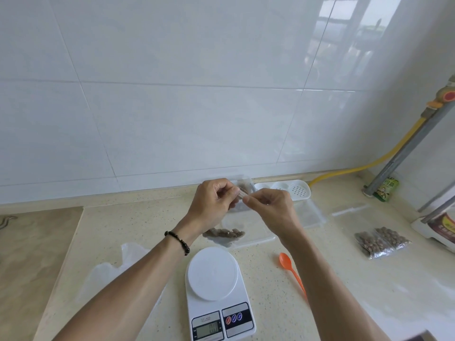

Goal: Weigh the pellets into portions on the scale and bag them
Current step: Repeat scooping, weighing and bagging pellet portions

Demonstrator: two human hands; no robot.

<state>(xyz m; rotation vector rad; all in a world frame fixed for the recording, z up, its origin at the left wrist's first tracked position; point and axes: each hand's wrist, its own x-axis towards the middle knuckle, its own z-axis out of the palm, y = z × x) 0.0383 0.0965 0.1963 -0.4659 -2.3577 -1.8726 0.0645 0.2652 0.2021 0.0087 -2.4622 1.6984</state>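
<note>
Both hands are raised over the counter behind the white scale (216, 289). My left hand (213, 201) and my right hand (272, 209) each pinch the top edge of a small clear bag (243, 190) holding brown pellets. The bag hangs between my fingers, mostly hidden by them. Below my hands a clear tray (256, 238) holds a heap of brown pellets (225, 233). The scale's round platform is bare. An orange spoon (291, 270) lies on the counter right of the scale. Two filled pellet bags (380, 241) lie at the right.
A clear plastic bag (118, 269) lies left of the scale. Clear lids or empty bags (349, 209) and a white soap dish (293, 190) sit near the wall. A grey pipe (403, 148) with a yellow hose (364, 166), a green packet (387, 190) and a large bag (440, 226) stand at the right.
</note>
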